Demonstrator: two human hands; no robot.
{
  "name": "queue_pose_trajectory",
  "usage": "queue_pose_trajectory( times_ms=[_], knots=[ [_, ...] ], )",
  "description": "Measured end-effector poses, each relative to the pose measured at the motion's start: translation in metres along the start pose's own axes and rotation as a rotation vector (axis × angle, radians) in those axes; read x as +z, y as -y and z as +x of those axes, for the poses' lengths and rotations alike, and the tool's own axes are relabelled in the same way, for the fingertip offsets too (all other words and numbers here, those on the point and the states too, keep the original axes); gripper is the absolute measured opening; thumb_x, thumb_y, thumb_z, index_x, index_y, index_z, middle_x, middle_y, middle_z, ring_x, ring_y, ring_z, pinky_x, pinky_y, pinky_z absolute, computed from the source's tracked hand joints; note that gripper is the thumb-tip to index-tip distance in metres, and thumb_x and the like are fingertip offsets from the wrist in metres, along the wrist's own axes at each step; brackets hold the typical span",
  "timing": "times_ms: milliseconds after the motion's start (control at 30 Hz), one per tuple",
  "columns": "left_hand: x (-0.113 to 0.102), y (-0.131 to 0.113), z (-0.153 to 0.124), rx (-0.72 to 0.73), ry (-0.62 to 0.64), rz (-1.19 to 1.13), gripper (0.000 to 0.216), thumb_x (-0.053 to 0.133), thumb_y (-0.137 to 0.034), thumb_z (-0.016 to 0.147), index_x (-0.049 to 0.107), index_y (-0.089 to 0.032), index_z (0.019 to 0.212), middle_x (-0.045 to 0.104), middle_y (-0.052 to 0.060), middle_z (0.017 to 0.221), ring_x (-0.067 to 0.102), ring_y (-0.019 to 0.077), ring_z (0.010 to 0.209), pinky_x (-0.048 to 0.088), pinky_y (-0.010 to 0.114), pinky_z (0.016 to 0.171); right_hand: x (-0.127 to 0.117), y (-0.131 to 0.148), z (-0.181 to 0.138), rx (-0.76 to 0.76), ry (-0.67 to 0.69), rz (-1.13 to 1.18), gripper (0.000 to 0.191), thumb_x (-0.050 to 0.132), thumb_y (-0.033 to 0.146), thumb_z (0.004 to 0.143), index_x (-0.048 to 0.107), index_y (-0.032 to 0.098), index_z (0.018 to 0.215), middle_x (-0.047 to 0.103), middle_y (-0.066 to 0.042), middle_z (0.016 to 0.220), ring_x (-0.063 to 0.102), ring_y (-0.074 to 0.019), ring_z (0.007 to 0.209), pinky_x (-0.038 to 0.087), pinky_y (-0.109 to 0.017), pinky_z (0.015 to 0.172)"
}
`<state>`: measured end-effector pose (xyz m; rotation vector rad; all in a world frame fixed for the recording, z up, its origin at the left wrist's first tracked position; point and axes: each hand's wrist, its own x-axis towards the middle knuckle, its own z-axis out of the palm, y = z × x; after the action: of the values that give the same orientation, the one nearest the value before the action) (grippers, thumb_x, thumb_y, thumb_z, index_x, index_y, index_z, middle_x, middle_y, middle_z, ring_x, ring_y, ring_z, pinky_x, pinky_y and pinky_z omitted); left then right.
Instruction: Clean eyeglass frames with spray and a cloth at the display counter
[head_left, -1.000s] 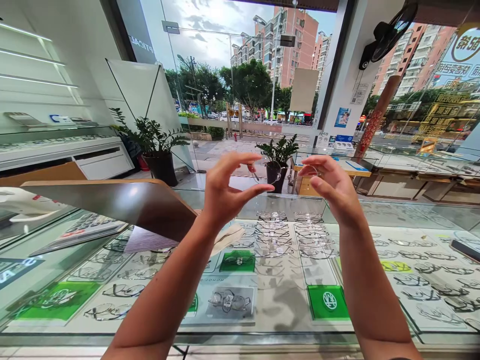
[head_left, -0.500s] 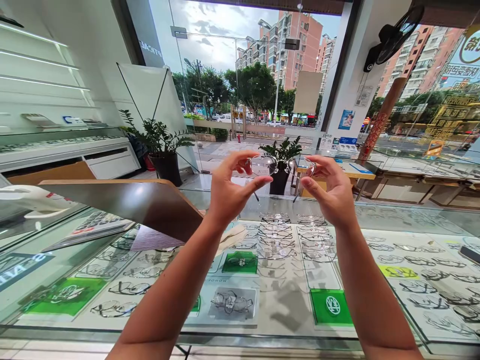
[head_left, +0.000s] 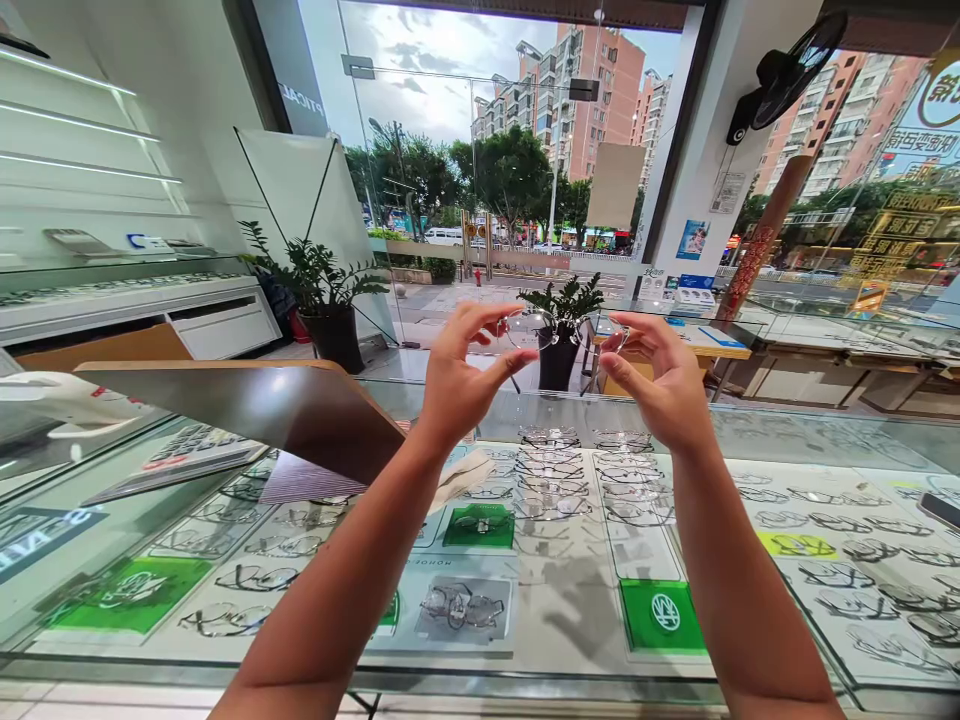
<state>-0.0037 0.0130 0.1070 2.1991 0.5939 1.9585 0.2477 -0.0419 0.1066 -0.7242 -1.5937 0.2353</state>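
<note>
A pair of eyeglasses [head_left: 556, 334] with clear lenses and a thin frame is held up in front of me, above the glass counter. My left hand [head_left: 474, 370] pinches its left side between thumb and fingers. On the opposite side my right hand [head_left: 654, 368] grips the other rim the same way. Both dark temple tips hang down below the lenses. Under my hands, rows of eyeglass frames [head_left: 553, 470] lie inside the display case [head_left: 559, 630].
A brown-backed panel [head_left: 255, 405] leans over the counter at left, near a white object [head_left: 45, 400]. A beige cloth [head_left: 461, 475] lies by my left forearm. A phone-like dark slab [head_left: 941, 510] sits at far right. Potted plants [head_left: 336, 335] stand beyond the counter.
The eyeglasses have shifted and turned very slightly between my fingers. Both hands keep nearly the same place and grip. A white vehicle has appeared on the street outside.
</note>
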Motion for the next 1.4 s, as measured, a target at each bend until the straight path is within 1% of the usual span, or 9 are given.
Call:
queue_pose_trajectory(
  times_ms=[133,300,367,533,733,867,1000,1233,1400],
  knots=[
    [0.0,0.002,0.0,-0.006,0.004,0.027,0.05,0.086,-0.061,0.085,0.079,-0.033,0.126,0.071,0.005,0.11,0.065,0.0203,0.099,0.052,0.034,0.084,0.0,0.0,0.0,-0.018,-0.015,-0.02,0.041,0.084,0.044,0.092,0.072,0.034,0.13,0.077,-0.002,0.109,0.074,-0.0232,0.106,0.056,-0.049,0.108],
    [0.002,0.001,0.0,0.01,-0.03,0.082,0.054,0.087,-0.065,0.082,0.08,-0.035,0.126,0.067,0.006,0.109,0.062,0.0216,0.098,0.054,0.036,0.083,-0.002,-0.001,0.001,-0.023,-0.011,-0.118,0.041,0.083,0.049,0.093,0.073,0.035,0.13,0.075,-0.005,0.127,0.071,-0.0273,0.121,0.053,-0.054,0.11],
    [0.002,0.0,0.0,0.019,-0.046,0.1,0.054,0.086,-0.066,0.081,0.08,-0.036,0.126,0.066,0.006,0.108,0.061,0.0225,0.099,0.055,0.037,0.084,-0.003,-0.003,0.001,-0.029,-0.009,-0.151,0.041,0.081,0.052,0.094,0.073,0.036,0.13,0.073,-0.006,0.13,0.069,-0.0281,0.122,0.054,-0.054,0.109],
    [0.003,-0.002,-0.001,0.041,-0.082,0.13,0.054,0.087,-0.066,0.08,0.08,-0.036,0.125,0.064,0.007,0.111,0.061,0.0238,0.103,0.057,0.038,0.084,-0.005,-0.005,0.002,-0.026,0.011,-0.178,0.042,0.078,0.054,0.095,0.072,0.036,0.133,0.071,-0.006,0.126,0.068,-0.0272,0.117,0.054,-0.053,0.108],
    [0.01,-0.005,-0.006,0.012,-0.091,0.104,0.055,0.086,-0.059,0.085,0.075,-0.033,0.132,0.07,0.006,0.112,0.066,0.022,0.102,0.054,0.036,0.08,-0.005,-0.006,0.002,-0.016,-0.005,-0.175,0.043,0.078,0.054,0.096,0.073,0.037,0.134,0.068,-0.006,0.125,0.066,-0.0267,0.116,0.052,-0.053,0.108],
    [0.016,-0.004,-0.009,-0.024,-0.176,0.106,0.054,0.088,-0.059,0.084,0.073,-0.028,0.125,0.074,0.007,0.112,0.069,0.0222,0.101,0.054,0.036,0.08,-0.004,-0.009,0.002,-0.014,-0.044,-0.202,0.042,0.079,0.056,0.094,0.074,0.037,0.132,0.066,-0.005,0.117,0.065,-0.026,0.108,0.053,-0.053,0.105],
    [0.017,-0.002,-0.009,-0.043,-0.192,0.116,0.051,0.087,-0.06,0.084,0.073,-0.028,0.121,0.076,0.007,0.113,0.071,0.0225,0.101,0.055,0.036,0.079,-0.001,-0.01,0.001,-0.007,-0.068,-0.214,0.043,0.079,0.057,0.094,0.074,0.038,0.131,0.064,-0.005,0.114,0.064,-0.0251,0.103,0.056,-0.051,0.1],
    [0.017,-0.003,-0.008,-0.054,-0.201,0.098,0.053,0.088,-0.06,0.083,0.073,-0.027,0.122,0.077,0.008,0.115,0.074,0.023,0.102,0.056,0.036,0.078,0.006,-0.007,-0.002,0.048,-0.133,-0.178,0.047,0.081,0.058,0.09,0.07,0.03,0.126,0.069,-0.007,0.116,0.066,-0.0253,0.104,0.054,-0.048,0.098],
    [0.019,-0.001,-0.009,-0.092,-0.23,0.072,0.056,0.09,-0.06,0.081,0.073,-0.025,0.12,0.079,0.009,0.114,0.076,0.0235,0.102,0.058,0.036,0.078,0.009,-0.006,-0.003,0.048,-0.166,-0.206,0.046,0.082,0.059,0.089,0.068,0.028,0.121,0.071,-0.007,0.114,0.066,-0.0257,0.105,0.053,-0.047,0.096]
  ],
)
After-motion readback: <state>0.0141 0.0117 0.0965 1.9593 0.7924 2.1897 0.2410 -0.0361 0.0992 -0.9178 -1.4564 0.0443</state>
